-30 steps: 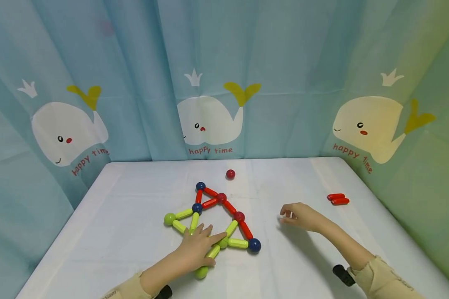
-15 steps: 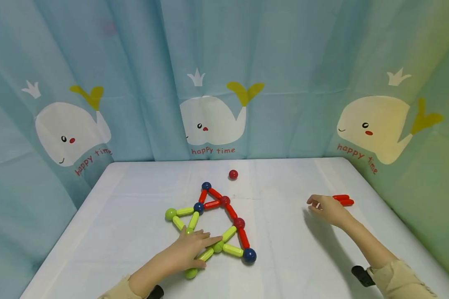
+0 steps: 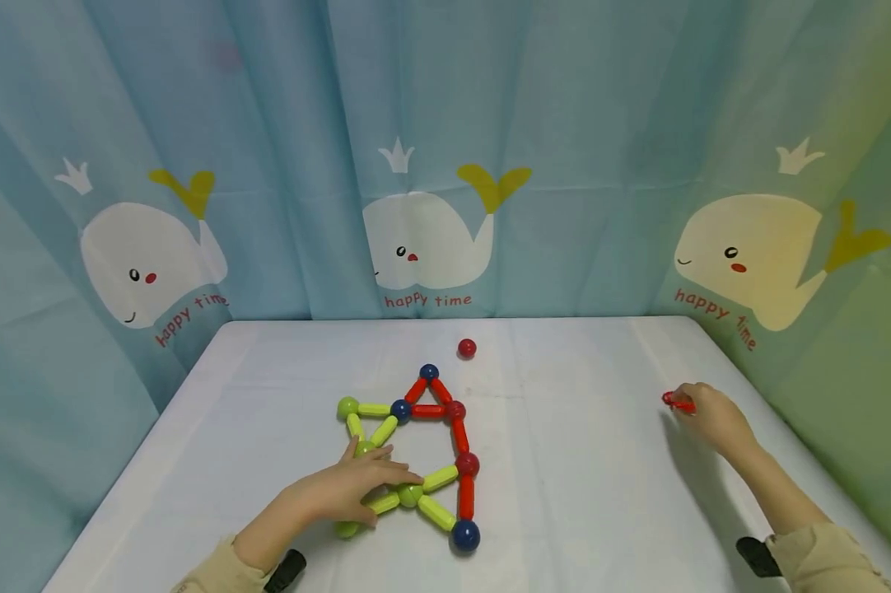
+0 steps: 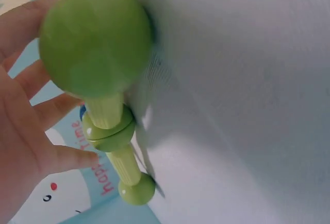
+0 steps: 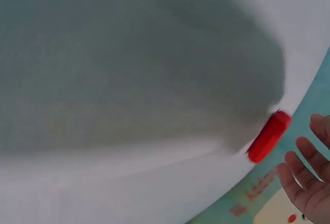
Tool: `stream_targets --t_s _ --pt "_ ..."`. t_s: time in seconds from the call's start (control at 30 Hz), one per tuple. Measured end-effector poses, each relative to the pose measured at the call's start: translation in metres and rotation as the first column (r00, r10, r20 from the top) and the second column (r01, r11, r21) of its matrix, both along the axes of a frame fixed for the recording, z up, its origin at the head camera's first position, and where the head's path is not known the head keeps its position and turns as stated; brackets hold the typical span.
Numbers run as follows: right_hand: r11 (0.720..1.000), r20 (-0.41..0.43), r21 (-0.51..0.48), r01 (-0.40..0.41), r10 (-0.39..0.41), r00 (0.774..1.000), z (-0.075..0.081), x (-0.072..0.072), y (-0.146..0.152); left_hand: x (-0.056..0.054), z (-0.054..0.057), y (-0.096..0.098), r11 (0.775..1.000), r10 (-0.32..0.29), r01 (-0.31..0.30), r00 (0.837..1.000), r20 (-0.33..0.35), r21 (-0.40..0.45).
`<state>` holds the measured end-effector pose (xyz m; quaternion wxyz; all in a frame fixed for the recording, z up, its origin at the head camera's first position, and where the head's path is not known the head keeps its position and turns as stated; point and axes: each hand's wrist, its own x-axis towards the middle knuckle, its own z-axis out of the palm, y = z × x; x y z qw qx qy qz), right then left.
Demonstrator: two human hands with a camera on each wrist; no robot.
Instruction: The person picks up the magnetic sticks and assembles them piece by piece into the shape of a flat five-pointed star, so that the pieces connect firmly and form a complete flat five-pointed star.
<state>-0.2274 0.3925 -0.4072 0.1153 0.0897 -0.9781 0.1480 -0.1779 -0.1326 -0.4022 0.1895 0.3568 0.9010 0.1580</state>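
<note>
A flat frame of magnetic rods and balls lies on the white table. In the head view my left hand (image 3: pixel 334 490) spreads over its lime part, fingertips by a green ball (image 3: pixel 411 495) and thumb by the lower left ball (image 3: pixel 347 529). That hand hides some of the lime rods. Red rods (image 3: pixel 466 497) form the frame's right side, ending at a blue ball (image 3: pixel 465 535), and a small triangle at the top. Far right, my right hand (image 3: pixel 720 424) reaches the loose red rods (image 3: pixel 683 405). In the right wrist view its fingers are loosely bent beside a red rod (image 5: pixel 269 136).
A loose red ball (image 3: pixel 467 348) lies near the back of the table (image 3: pixel 564 371). Behind and beside the table hangs a blue-green curtain (image 3: pixel 586 165) with whale prints.
The frame has turned clockwise under my left hand, its lower blue ball moving left and nearer. My right hand has moved right across the table to the loose red rods.
</note>
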Motion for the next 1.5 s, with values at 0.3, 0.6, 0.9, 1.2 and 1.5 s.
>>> stream_targets --t_s 0.3,0.6,0.9,1.2,1.5 --pt "0.998 0.005 0.060 -0.038 0.037 0.999 -0.007 -0.002 0.021 0.002 0.005 -0.005 0.999 0.048 -0.048 0.999 -0.010 -0.003" --pt "0.991 0.001 0.119 -0.052 0.052 0.999 -0.011 -0.007 0.023 -0.002 0.005 0.023 0.999 0.045 -0.043 0.996 -0.083 0.028" --pt "0.989 -0.037 0.136 -0.056 0.061 0.997 -0.016 -0.012 0.026 -0.006 -0.012 0.075 0.961 0.241 -0.226 0.967 -0.080 0.160" --pt "0.975 -0.051 0.196 -0.108 0.121 0.991 -0.019 -0.019 0.026 -0.006 -0.017 0.096 0.911 0.371 -0.348 0.926 -0.071 0.220" --pt "0.960 0.023 0.223 -0.168 0.167 0.986 -0.018 -0.019 0.023 -0.006 -0.013 0.099 0.899 0.397 -0.372 0.915 -0.076 0.231"
